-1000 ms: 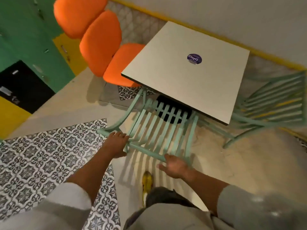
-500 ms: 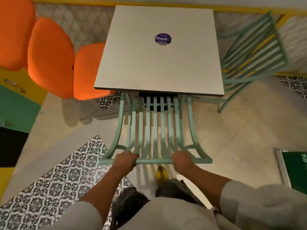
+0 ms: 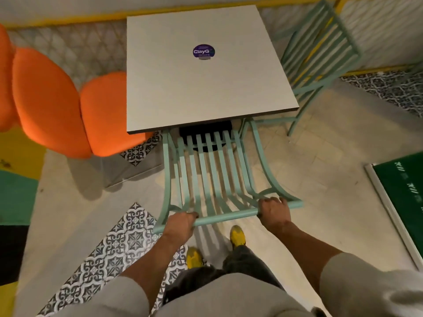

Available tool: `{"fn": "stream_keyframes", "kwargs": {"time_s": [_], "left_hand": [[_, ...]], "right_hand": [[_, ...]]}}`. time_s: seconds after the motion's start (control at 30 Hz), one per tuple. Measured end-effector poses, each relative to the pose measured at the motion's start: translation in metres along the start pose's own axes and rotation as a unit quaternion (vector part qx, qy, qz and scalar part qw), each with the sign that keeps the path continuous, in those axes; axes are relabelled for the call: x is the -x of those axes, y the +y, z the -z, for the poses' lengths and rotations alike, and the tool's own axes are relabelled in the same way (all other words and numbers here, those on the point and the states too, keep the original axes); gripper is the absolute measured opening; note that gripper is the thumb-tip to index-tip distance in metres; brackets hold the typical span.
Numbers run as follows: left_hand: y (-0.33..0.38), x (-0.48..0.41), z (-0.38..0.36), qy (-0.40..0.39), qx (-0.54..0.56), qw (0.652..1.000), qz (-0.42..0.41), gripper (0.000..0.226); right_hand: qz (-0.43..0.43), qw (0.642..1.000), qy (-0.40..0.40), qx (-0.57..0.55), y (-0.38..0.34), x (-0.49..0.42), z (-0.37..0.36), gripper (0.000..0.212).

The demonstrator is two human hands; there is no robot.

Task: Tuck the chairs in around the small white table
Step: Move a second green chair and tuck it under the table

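A small square white table [image 3: 183, 88] with a round purple sticker stands ahead of me. A mint-green slatted chair [image 3: 212, 170] faces it on the near side, its seat partly under the tabletop. Both hands grip the top rail of its backrest: my left hand [image 3: 179, 224] near the left end, my right hand [image 3: 273, 212] near the right end. A second mint-green slatted chair [image 3: 320, 53] stands at the table's right side, angled, its seat partly hidden by the tabletop. An orange cushioned chair [image 3: 105, 115] sits at the table's left side.
More orange cushions [image 3: 45, 99] line up to the left. A green framed board [image 3: 402, 202] lies on the floor at the right. Patterned black-and-white tiles [image 3: 109, 248] run under my feet. A yellow-striped wall [image 3: 68, 17] runs behind the table.
My view has swung round square to the table. Both hands went from touching the near chair's backrest to gripping its top rail, and my right hand has slid toward the rail's right end.
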State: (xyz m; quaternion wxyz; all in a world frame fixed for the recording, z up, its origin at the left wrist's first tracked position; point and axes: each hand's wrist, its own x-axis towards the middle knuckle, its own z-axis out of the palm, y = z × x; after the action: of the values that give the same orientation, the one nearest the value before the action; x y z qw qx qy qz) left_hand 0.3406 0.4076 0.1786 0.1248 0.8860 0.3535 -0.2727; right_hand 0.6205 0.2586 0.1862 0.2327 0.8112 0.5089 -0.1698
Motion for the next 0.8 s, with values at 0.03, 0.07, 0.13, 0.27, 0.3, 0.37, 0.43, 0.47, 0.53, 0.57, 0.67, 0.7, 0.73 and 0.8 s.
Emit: {"fn": "stream_keyframes", "kwargs": {"time_s": [0.03, 0.07, 0.13, 0.27, 0.3, 0.37, 0.43, 0.47, 0.53, 0.57, 0.67, 0.7, 0.73, 0.8], "left_hand": [[0.001, 0.0, 0.0, 0.002, -0.005, 1.0, -0.002, 0.039], [0.002, -0.001, 0.0, 0.005, -0.01, 1.0, -0.006, 0.038], [0.001, -0.004, -0.001, 0.015, -0.02, 1.0, -0.016, 0.037], [0.0, -0.007, -0.003, 0.022, -0.02, 0.999, -0.014, 0.039], [0.0, -0.008, -0.004, 0.025, -0.022, 0.999, -0.014, 0.041], [0.003, -0.012, -0.003, 0.032, -0.031, 0.999, -0.014, 0.044], [0.005, -0.019, 0.001, 0.04, -0.036, 0.998, -0.017, 0.043], [0.005, -0.022, 0.006, 0.042, -0.035, 0.998, -0.02, 0.041], [0.002, -0.028, 0.016, 0.045, -0.034, 0.998, -0.019, 0.038], [-0.002, -0.029, 0.021, 0.051, -0.036, 0.998, -0.015, 0.039], [-0.01, -0.03, 0.028, 0.071, -0.051, 0.996, 0.006, 0.043], [-0.012, -0.029, 0.03, 0.072, -0.058, 0.996, 0.01, 0.044], [-0.013, -0.028, 0.03, 0.074, -0.062, 0.995, 0.013, 0.043], [-0.01, -0.023, 0.025, 0.078, -0.055, 0.995, 0.023, 0.042]], "right_hand": [[0.0, 1.0, -0.004, 0.004, 0.003, 0.0, -0.003, 0.032], [-0.001, 1.0, -0.008, 0.007, 0.006, -0.001, -0.005, 0.033], [0.0, 1.0, -0.025, 0.009, 0.009, -0.005, -0.003, 0.035], [0.025, 0.998, -0.054, 0.014, 0.008, -0.014, -0.001, 0.034], [0.028, 0.998, -0.052, 0.014, 0.009, -0.015, 0.0, 0.033], [0.027, 0.998, -0.05, 0.019, 0.014, -0.017, 0.002, 0.033], [0.029, 0.998, -0.044, 0.034, 0.021, -0.022, 0.006, 0.035], [0.029, 0.998, -0.041, 0.036, 0.024, -0.026, 0.01, 0.035], [0.028, 0.999, -0.028, 0.033, 0.028, -0.033, 0.019, 0.035], [0.028, 0.999, -0.022, 0.029, 0.028, -0.037, 0.023, 0.034], [0.031, 0.999, -0.016, 0.012, 0.022, -0.042, 0.03, 0.032], [0.03, 0.999, -0.015, 0.01, 0.02, -0.041, 0.03, 0.031], [0.03, 0.999, -0.016, 0.01, 0.019, -0.041, 0.03, 0.03], [0.031, 0.999, -0.017, 0.013, 0.017, -0.037, 0.024, 0.029]]}}
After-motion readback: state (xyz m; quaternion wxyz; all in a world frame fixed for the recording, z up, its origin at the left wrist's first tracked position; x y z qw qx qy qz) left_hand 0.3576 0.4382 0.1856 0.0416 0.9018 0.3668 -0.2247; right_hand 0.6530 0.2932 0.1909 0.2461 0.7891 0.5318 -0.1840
